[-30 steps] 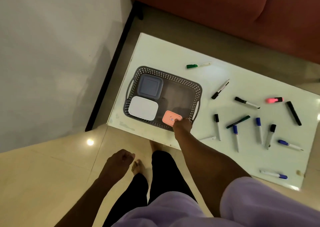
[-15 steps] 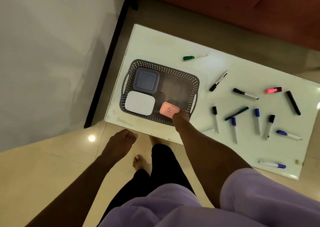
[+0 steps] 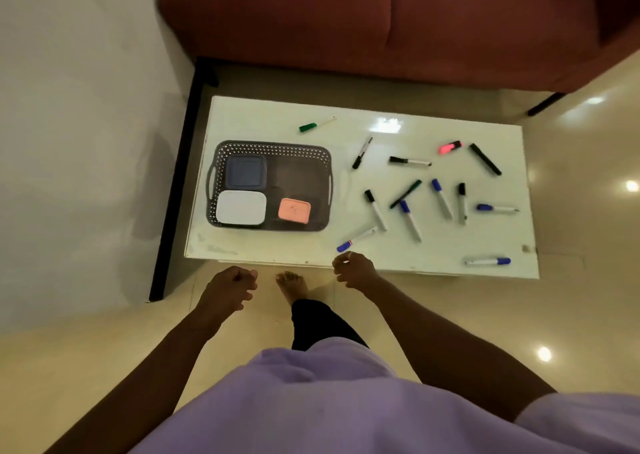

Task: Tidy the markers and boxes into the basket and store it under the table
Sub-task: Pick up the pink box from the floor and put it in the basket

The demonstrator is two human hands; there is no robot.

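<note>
A grey perforated basket [image 3: 270, 148] stands on the left part of the low white table [image 3: 346, 131]. Inside it lie a blue box [image 3: 245, 172], a white box [image 3: 241, 207] and a small pink box [image 3: 294, 210]. Several markers are scattered over the table to the right, among them a green-capped one [image 3: 316, 125], a pink highlighter [image 3: 450, 147] and a blue-capped one [image 3: 356, 239] near the front edge. My right hand [image 3: 353, 269] hovers at the front edge, fingers loosely curled, holding nothing. My left hand [image 3: 231, 287] hangs over the floor, curled and empty.
A red-brown sofa [image 3: 381, 20] stands right behind the table. A white wall [image 3: 69, 107] with a black strip [image 3: 176, 183] runs along the left. My bare foot [image 3: 292, 285] is on the tiled floor in front of the table.
My right hand let go of the pink box, which now lies in the basket, and pulled back to the table's front edge. My view rose and shifted right.
</note>
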